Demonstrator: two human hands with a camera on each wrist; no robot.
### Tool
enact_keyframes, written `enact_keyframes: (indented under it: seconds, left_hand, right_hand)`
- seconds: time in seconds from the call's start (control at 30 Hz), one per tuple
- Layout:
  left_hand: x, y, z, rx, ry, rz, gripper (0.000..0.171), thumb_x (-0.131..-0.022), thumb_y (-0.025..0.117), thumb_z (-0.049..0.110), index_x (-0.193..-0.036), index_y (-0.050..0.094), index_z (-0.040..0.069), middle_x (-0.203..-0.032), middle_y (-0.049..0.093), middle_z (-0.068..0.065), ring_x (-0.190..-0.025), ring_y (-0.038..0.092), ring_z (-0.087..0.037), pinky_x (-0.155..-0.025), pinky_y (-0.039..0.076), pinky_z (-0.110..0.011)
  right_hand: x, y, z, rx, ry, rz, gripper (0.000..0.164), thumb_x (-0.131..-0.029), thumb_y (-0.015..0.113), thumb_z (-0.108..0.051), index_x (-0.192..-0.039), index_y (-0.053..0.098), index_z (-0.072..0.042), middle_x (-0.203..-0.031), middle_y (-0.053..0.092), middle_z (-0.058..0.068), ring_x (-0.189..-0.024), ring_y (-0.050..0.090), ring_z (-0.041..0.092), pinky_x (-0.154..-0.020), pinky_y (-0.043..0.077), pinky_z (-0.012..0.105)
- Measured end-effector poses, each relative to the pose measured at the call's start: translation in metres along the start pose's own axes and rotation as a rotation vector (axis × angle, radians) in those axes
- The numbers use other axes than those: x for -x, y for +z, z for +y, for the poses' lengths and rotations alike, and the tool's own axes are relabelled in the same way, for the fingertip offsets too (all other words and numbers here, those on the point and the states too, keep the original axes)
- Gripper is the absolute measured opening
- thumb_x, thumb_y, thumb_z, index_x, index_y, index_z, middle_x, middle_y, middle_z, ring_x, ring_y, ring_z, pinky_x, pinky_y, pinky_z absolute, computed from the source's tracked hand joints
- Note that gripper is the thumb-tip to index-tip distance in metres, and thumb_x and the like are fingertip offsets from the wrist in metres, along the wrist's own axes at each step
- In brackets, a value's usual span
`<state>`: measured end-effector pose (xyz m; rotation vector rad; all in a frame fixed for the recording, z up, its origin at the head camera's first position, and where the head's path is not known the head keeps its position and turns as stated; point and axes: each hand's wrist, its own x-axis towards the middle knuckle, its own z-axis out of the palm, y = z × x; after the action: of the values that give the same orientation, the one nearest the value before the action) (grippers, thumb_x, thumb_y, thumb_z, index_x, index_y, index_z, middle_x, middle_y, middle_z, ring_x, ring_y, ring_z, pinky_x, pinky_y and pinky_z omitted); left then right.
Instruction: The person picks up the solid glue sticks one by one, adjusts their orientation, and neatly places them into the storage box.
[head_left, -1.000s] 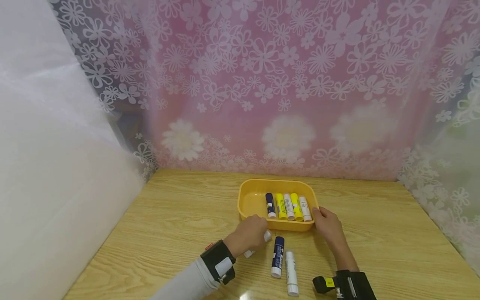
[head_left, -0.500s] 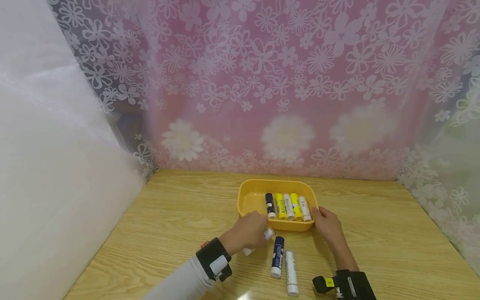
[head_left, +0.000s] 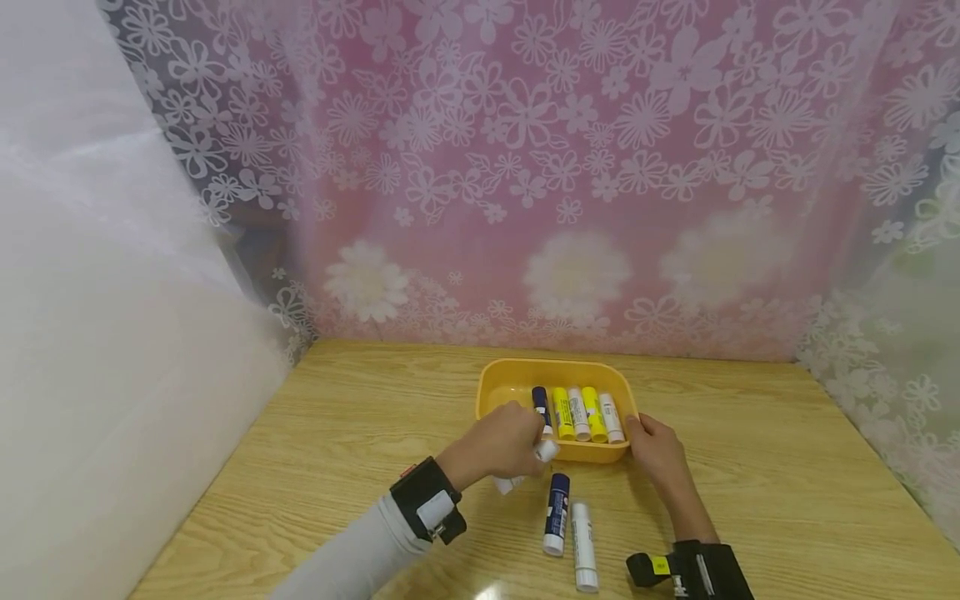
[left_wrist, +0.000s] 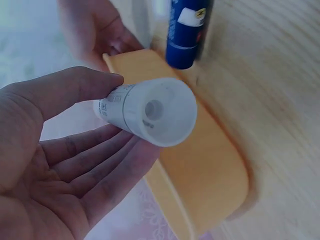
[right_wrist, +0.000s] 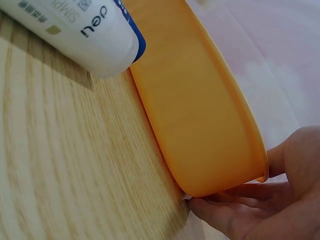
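Observation:
My left hand (head_left: 498, 442) holds a white glue stick (left_wrist: 145, 110) between thumb and fingers, just in front of the yellow tray (head_left: 588, 451). The stick's hollow round end faces the left wrist camera. My right hand (head_left: 660, 450) grips the tray's right front corner, thumb at the rim and fingers against the outer wall. Inside the tray, several glue sticks lie in a row: a navy one (head_left: 540, 400), partly behind my left hand, then a yellow one (head_left: 562, 414), a white one (head_left: 578, 414), another yellow one (head_left: 593, 414) and another white one (head_left: 611, 418).
Before the tray, a navy glue stick (head_left: 557, 514) and a white glue stick (head_left: 583, 546) lie on the wooden table (head_left: 360, 433). A pink flowered curtain (head_left: 570, 167) hangs behind the table, and a white sheet (head_left: 112, 333) runs along the left side.
My left hand has lifted the white glue stick and moved it slightly forward and right, toward the tray's front wall. The right hand and the tray stay in place.

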<state>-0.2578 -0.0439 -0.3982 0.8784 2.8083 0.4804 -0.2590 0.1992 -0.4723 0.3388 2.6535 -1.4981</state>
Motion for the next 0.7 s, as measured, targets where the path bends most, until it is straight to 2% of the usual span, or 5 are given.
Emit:
enact_keyframes:
  seconds: [0.23,0.33,0.5,0.7]
  left_hand:
    - [-0.009,-0.02,0.001,0.039,0.026,0.065,0.019,-0.075,0.08,0.022,-0.078,0.065,0.01,-0.07,0.058,0.004,-0.051,0.054,-0.006,-0.042,0.044,-0.015]
    - [-0.014,-0.029,-0.001,0.044,0.03,0.089,0.02,-0.076,0.079,0.022,-0.084,0.067,0.008,-0.073,0.059,0.004,-0.052,0.054,-0.006,-0.044,0.045,-0.016]
    - [-0.024,-0.041,-0.006,0.063,0.014,0.132,0.02,-0.078,0.077,0.023,-0.083,0.067,0.008,-0.067,0.059,0.002,-0.048,0.054,-0.007,-0.042,0.045,-0.017]
    - [-0.04,-0.048,-0.008,0.156,-0.01,0.209,0.017,-0.078,0.077,0.02,-0.076,0.064,0.009,-0.062,0.056,0.001,-0.047,0.05,-0.009,-0.041,0.042,-0.017]
  right_hand:
    - [0.0,0.0,-0.001,-0.007,-0.008,0.011,0.064,-0.102,0.03,-0.041,-0.144,0.032,0.006,-0.144,0.035,0.03,-0.134,0.028,0.046,-0.108,0.027,0.058]
    - [0.001,0.001,-0.001,-0.004,-0.011,0.012,0.063,-0.102,0.03,-0.04,-0.144,0.032,0.006,-0.144,0.035,0.03,-0.135,0.028,0.045,-0.108,0.027,0.057]
    - [0.001,0.001,-0.002,-0.001,-0.006,0.009,0.063,-0.102,0.03,-0.041,-0.145,0.03,0.006,-0.145,0.033,0.03,-0.135,0.027,0.045,-0.108,0.027,0.057]
    - [0.001,0.0,-0.002,0.0,-0.007,0.007,0.064,-0.102,0.029,-0.041,-0.145,0.029,0.007,-0.145,0.032,0.03,-0.136,0.026,0.046,-0.108,0.026,0.057]
